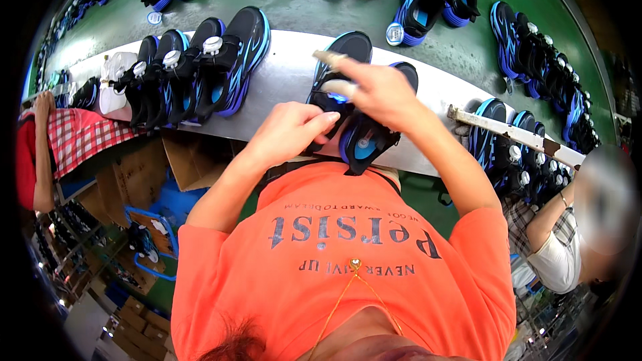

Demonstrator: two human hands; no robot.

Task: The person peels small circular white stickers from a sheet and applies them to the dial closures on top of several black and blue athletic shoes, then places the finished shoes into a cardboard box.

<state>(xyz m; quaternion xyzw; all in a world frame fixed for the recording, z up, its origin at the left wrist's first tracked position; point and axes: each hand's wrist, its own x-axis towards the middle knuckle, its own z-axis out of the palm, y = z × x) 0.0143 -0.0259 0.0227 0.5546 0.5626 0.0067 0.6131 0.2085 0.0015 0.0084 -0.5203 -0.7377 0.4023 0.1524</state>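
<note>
I hold a black and blue sports shoe (364,140) in front of my chest, over the grey edge of the belt (281,80). My left hand (291,130) grips the shoe's near left side, fingers curled onto it. My right hand (374,90) rests on top of the shoe with the forefinger stretched out to the left. A second black and blue shoe (344,50) lies on the belt just behind my hands.
Several matching shoes (200,70) stand in a row on the belt at left, more (414,0) on the green belt beyond. A person in a red checked top (73,137) is at left, another person (562,241) at right. Cardboard boxes (144,174) lie below.
</note>
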